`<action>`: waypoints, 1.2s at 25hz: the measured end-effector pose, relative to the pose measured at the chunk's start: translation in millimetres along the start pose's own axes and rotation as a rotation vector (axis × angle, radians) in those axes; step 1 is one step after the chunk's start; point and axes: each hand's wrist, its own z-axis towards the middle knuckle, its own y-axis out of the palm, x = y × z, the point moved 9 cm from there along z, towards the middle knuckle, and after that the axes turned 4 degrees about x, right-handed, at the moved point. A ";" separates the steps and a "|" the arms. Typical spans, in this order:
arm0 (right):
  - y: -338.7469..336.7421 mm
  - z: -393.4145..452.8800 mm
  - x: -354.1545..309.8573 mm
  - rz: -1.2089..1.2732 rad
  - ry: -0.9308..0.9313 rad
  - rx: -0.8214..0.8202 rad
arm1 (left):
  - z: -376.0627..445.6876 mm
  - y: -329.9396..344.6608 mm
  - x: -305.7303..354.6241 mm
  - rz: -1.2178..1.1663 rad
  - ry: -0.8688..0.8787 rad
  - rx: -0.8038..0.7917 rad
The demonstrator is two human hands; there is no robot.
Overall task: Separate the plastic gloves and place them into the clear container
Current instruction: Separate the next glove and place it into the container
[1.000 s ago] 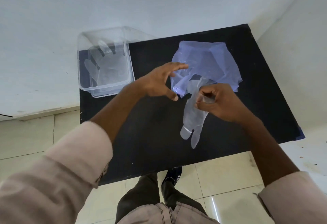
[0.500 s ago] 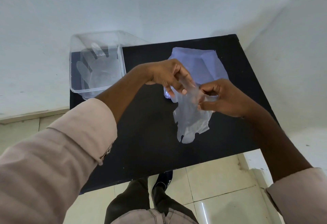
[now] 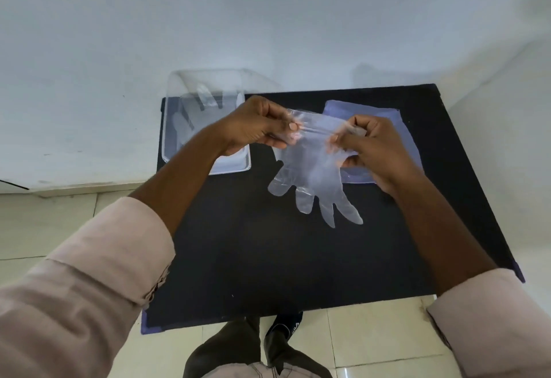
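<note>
A thin clear plastic glove (image 3: 313, 180) hangs spread out above the black table (image 3: 268, 258), fingers pointing down toward me. My left hand (image 3: 259, 125) pinches the left side of its cuff and my right hand (image 3: 372, 148) pinches the right side, stretching the cuff between them. Behind my right hand a flat bluish stack of plastic gloves (image 3: 381, 115) lies on the table. The clear container (image 3: 179, 127) stands at the table's far left corner with at least one glove (image 3: 202, 103) lying inside.
A white wall rises just behind the table and another on the right. Pale floor tiles surround the table, and my legs and a dark shoe (image 3: 283, 327) show below its near edge.
The glove has been lifted off the stack and opened out. My left hand took hold of the cuff, and both hands pulled apart, so the bunched glove now hangs flat.
</note>
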 end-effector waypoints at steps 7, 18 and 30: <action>73.3 76.8 -91.1 -0.333 -0.044 -0.007 | 0.1 -116.4 22.9 -0.016 0.019 0.249; 136.0 122.4 -130.2 0.053 0.102 -0.022 | 8.3 -199.5 32.6 -0.067 0.025 0.386; 139.9 160.3 -161.1 -0.122 -0.109 0.150 | 17.8 -230.2 47.4 -0.065 0.041 0.527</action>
